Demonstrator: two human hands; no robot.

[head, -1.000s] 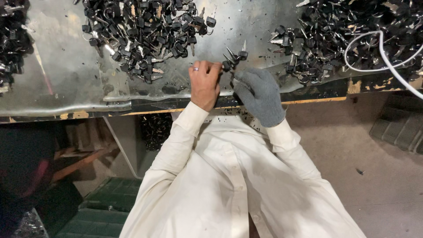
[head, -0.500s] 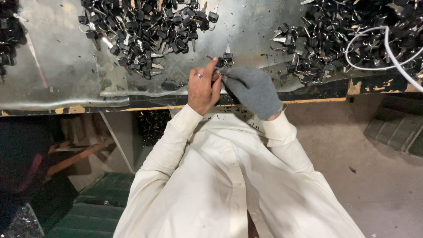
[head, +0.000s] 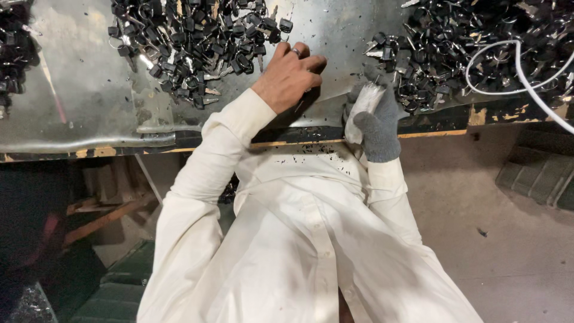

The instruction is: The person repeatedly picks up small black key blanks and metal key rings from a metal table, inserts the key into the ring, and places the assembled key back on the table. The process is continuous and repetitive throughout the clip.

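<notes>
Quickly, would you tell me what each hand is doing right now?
Left hand: bare, fingers curled on the metal tabletop, holding nothing visible.
Right hand: grey-gloved; whether it grips anything cannot be told.

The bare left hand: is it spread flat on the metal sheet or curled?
Curled: the left hand rests on the metal sheet with fingers bent under, beside the pile of black-headed keys.

A dull metal-sheeted worktop carries 3 heaps of black-headed keys: 1 at the far left edge, 1 far centre-left, 1 at the right, where a white cable loops over it.
</notes>
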